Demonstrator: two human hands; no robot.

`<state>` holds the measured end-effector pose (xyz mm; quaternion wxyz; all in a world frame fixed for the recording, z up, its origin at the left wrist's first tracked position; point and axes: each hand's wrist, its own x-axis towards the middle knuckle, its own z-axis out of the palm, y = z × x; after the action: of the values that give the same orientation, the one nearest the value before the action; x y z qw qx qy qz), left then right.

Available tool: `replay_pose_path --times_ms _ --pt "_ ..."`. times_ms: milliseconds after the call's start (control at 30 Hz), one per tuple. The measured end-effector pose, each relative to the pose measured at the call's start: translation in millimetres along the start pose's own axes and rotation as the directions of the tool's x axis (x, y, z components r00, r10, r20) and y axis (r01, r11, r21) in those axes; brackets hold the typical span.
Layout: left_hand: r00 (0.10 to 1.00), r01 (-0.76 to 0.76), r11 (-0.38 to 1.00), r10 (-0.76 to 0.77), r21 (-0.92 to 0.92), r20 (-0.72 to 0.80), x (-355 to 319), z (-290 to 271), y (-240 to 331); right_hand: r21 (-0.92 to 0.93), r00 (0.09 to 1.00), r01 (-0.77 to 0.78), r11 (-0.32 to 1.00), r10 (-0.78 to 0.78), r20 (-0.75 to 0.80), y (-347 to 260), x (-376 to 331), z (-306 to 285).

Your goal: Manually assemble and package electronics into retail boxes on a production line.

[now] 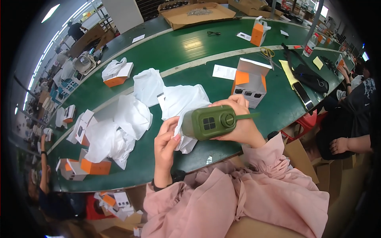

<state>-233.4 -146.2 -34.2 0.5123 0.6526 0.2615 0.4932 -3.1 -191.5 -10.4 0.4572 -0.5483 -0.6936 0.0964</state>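
Note:
My right hand (247, 130) grips an olive-green boxy device (196, 126) with rounded corners, a round knob, a dark four-part square panel and a green strap (249, 116). It is held tilted above the front edge of the table. My left hand (166, 143) pinches the edge of a white plastic bag (185, 146), which lies around the device's left end. How far the bag covers the device underneath is hidden. Just beyond my right hand stands an open orange-and-white carton (254, 88). More white bags (183, 99) lie beyond and left of my hands.
Crumpled bags (133, 115) and small cartons (95, 166) cover the green table's (190, 73) left side. Scissors (269, 55), a black pouch (311, 77), a phone (302, 94) and a bottle (310, 45) lie or stand at right. A person (349, 115) sits at right.

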Motion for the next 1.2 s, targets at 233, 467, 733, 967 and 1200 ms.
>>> replay_pose_path --times_ms 233,467,733,967,1200 --pt "0.997 0.013 1.0 -0.011 -0.018 0.076 -2 16 3 0.006 0.979 -0.054 0.999 0.052 0.196 -11 11 -4" --pt "0.945 0.125 0.937 -0.213 -0.327 -0.249 4 29 -1 -0.107 0.899 -0.013 0.994 0.059 0.433 -1 3 -18" --pt "0.963 0.254 0.966 -0.258 0.059 0.081 -16 11 -44 0.217 0.968 0.242 0.946 -0.249 0.005 18 -7 29" --pt "0.98 0.163 0.837 -0.199 0.522 0.013 -43 -22 -47 0.26 0.963 0.265 0.929 -0.27 -0.016 23 -23 41" --pt "0.761 0.64 0.737 -0.646 -0.217 0.053 -45 -17 -50 0.145 0.937 0.348 0.926 -0.35 -0.015 17 -21 33"
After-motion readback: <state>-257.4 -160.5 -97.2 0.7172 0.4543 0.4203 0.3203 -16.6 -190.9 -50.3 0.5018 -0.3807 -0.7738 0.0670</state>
